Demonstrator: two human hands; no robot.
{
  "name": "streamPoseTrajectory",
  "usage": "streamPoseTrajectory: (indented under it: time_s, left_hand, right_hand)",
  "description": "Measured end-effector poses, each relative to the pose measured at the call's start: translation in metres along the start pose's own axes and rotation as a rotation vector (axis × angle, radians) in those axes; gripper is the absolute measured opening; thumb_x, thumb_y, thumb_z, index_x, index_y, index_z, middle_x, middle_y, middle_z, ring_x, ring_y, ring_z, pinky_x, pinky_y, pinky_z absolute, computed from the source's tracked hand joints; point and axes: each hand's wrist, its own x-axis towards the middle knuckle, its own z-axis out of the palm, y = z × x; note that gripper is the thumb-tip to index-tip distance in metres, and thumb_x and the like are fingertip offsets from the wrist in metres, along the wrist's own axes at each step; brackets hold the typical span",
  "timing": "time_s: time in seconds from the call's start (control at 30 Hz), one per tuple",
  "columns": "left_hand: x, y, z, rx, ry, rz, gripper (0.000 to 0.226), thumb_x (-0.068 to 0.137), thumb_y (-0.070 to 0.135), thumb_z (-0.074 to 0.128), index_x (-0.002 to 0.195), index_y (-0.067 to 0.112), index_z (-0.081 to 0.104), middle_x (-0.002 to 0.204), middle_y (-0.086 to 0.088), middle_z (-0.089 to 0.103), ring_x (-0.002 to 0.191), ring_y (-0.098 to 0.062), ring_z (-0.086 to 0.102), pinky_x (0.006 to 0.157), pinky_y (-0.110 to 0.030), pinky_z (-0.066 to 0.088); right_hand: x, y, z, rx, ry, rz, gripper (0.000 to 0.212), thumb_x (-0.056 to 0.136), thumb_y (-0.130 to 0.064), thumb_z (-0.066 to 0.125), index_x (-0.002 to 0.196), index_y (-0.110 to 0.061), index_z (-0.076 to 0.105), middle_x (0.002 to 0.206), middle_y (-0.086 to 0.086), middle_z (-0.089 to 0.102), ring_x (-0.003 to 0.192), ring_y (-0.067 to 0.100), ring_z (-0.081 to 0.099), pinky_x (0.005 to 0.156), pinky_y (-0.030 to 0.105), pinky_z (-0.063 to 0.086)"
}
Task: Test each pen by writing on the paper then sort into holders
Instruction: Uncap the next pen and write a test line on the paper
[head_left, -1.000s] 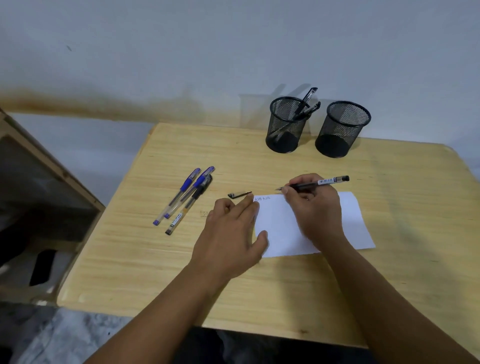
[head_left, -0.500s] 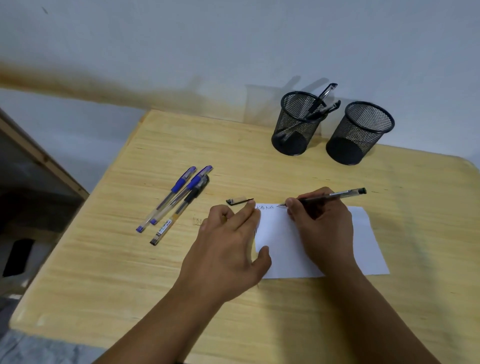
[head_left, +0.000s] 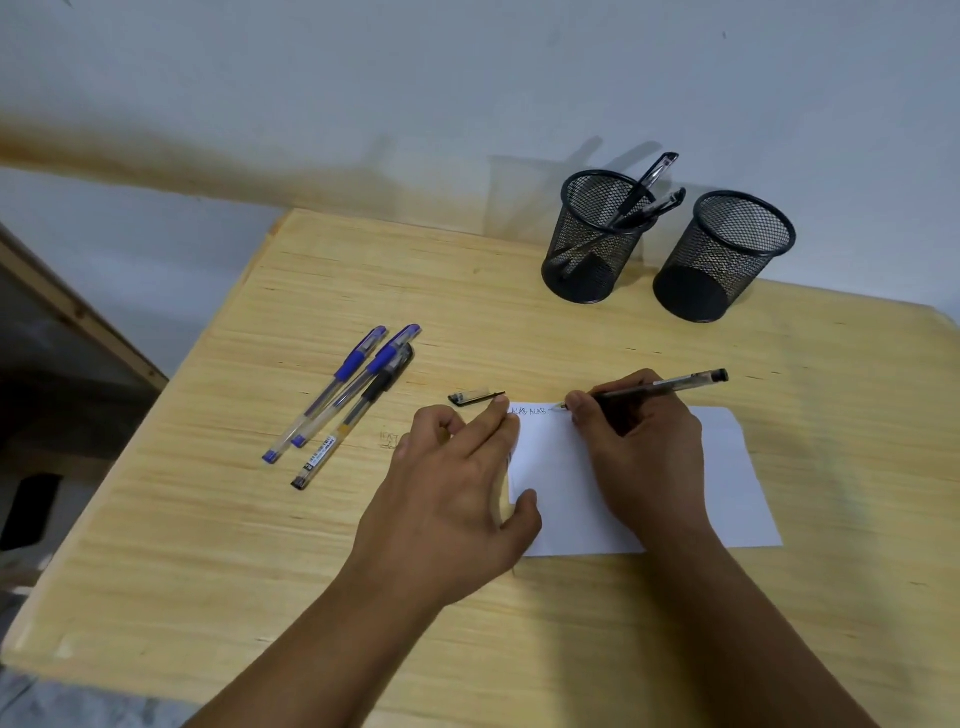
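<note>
We pinch a clear-barrelled black pen (head_left: 660, 385) in our right hand (head_left: 641, 452), its tip on the top edge of the white sheet of paper (head_left: 727, 483), while our left hand (head_left: 457, 493) lies flat with fingers spread, pinning the sheet's left edge. The pen's black cap (head_left: 475, 398) lies just beyond those fingertips; three capped pens (head_left: 345, 400) lie to the left, and two black mesh holders (head_left: 595, 239) stand at the wooden table's (head_left: 208, 545) far edge.

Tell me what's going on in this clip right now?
A person is testing a pen: the right hand writes with it at the top of the paper, while the left hand pins the sheet flat. Its cap lies beside the paper. Three capped pens wait at left; one holder has pens, the other looks empty.
</note>
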Motion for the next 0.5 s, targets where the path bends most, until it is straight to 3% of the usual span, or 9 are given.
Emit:
streamPoseTrajectory:
  time_s: [0.1,0.37,0.5]
  left_hand:
    - [0.0003,0.0002,-0.0003,0.016,0.004,0.004,0.067,0.082,0.058,0.045,0.141,0.026,0.05,0.151,0.017,0.043,0.114,-0.016,0.034,0.088,-0.035,0.041]
    - [0.0,-0.0007,-0.0004,0.015,0.013,0.004,0.068,0.081,0.057,0.045,0.14,0.024,0.052,0.15,0.014,0.045,0.114,-0.018,0.036,0.086,-0.036,0.043]
    - [-0.0004,-0.0003,-0.0006,0.029,0.004,0.003,0.068,0.081,0.057,0.045,0.14,0.025,0.051,0.15,0.015,0.044,0.114,-0.017,0.036,0.085,-0.037,0.043]
  right_hand:
    - [-0.0012,-0.0011,0.0001,-0.018,-0.014,0.006,0.013,0.087,-0.032,0.071,0.085,-0.027,0.06,0.074,-0.021,0.063,0.069,-0.01,0.061,0.059,0.004,0.04]
    - [-0.0009,-0.0007,-0.0002,-0.014,-0.01,-0.007,0.012,0.087,-0.032,0.072,0.086,-0.025,0.063,0.074,-0.021,0.064,0.071,-0.014,0.061,0.058,0.002,0.043]
    - [-0.0012,-0.0017,-0.0003,0.003,0.005,0.011,0.012,0.087,-0.033,0.072,0.088,-0.024,0.063,0.077,-0.018,0.067,0.071,-0.009,0.062,0.062,0.008,0.041]
